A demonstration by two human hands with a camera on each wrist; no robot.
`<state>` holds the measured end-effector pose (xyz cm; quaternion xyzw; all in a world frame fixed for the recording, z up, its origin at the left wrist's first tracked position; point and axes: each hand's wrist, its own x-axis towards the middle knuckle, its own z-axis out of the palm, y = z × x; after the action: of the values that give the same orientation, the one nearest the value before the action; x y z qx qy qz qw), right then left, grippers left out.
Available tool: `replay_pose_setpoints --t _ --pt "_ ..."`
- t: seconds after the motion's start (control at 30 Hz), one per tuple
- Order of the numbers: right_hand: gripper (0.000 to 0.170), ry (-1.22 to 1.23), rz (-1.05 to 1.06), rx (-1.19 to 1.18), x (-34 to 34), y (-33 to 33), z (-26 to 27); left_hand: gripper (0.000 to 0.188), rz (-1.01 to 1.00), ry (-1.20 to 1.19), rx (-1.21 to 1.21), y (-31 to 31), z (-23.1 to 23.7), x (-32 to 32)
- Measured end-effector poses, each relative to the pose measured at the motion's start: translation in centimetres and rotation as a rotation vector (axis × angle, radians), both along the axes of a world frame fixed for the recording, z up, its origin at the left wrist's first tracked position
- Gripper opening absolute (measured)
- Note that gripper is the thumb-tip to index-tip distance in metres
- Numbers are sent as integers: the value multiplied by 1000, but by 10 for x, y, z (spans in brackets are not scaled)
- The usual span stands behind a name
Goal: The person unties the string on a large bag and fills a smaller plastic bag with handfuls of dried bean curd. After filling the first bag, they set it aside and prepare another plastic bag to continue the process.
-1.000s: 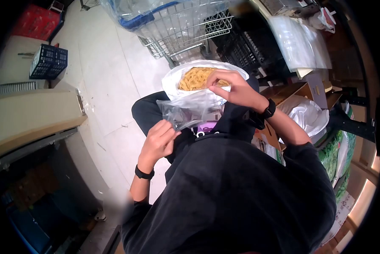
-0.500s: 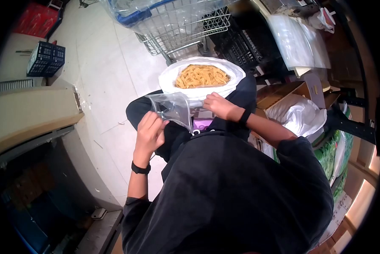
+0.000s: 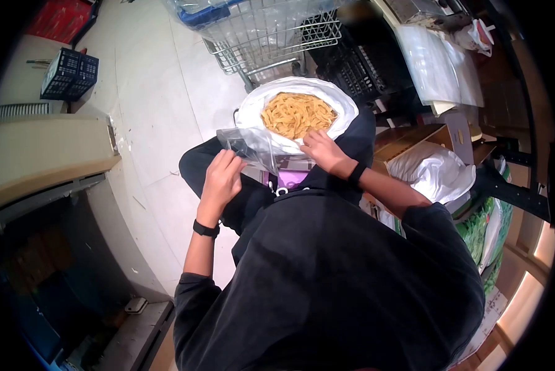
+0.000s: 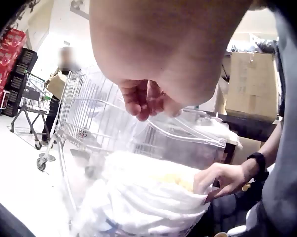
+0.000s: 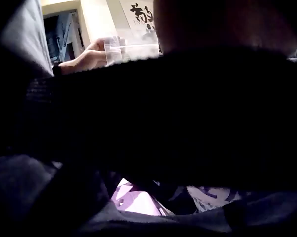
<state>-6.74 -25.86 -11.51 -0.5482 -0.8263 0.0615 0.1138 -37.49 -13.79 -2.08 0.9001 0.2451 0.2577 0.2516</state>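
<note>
My left hand [image 3: 222, 179] pinches the edge of a clear plastic zip bag [image 3: 253, 143], its mouth spread beside a white sack [image 3: 253, 112]. Curly yellow-tan strips [image 3: 296, 114], perhaps dried food, fill the sack, which stands upright between the knees. At the near rim, my right hand [image 3: 324, 152] grips the sack's edge, fingers over the inner side. From the left wrist, the right hand [image 4: 225, 178] shows with its thumb outside the rim. The bag [image 4: 188, 134] hangs under the left fingers there. A dark band hides most of the right wrist view.
A wire shopping cart [image 3: 277, 40] stands just beyond the sack. To the right sit an open cardboard box [image 3: 407, 145] with white plastic and a stack of clear bags [image 3: 429, 65]. A purple item [image 3: 292, 178] lies between the legs. Another person [image 4: 54, 94] stands behind the cart.
My right hand has come back from over the strips to the sack's near rim, letting go of the clear bag's side. My left hand has moved slightly up with the bag.
</note>
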Motion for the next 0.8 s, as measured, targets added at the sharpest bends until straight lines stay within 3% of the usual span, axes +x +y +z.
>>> replay_pose_setpoints --t 0.17,0.23,0.37,0.43,0.47,0.6,0.7,0.8 --pt "21 -18 13 -144 -2 -3 8 19 -63 19 -54 -3 -20 22" --pt "18 160 -39 -185 -5 -2 21 19 -77 29 -56 -2 -28 31" --pt "25 302 -263 32 5 22 28 19 -100 29 -47 5 -31 45" --pt "54 252 -319 -93 12 46 28 19 -108 28 -54 8 -31 48" --pt "73 209 -265 -105 18 57 3 19 -107 25 -53 9 -31 48" --pt "79 125 -150 -93 2 80 5 18 -112 17 -57 14 -27 49" --pt "86 -118 -146 -99 -8 83 3 18 -94 30 -69 13 -24 41" --pt "81 -142 -138 -206 -7 82 2 19 -83 35 -83 10 -20 33"
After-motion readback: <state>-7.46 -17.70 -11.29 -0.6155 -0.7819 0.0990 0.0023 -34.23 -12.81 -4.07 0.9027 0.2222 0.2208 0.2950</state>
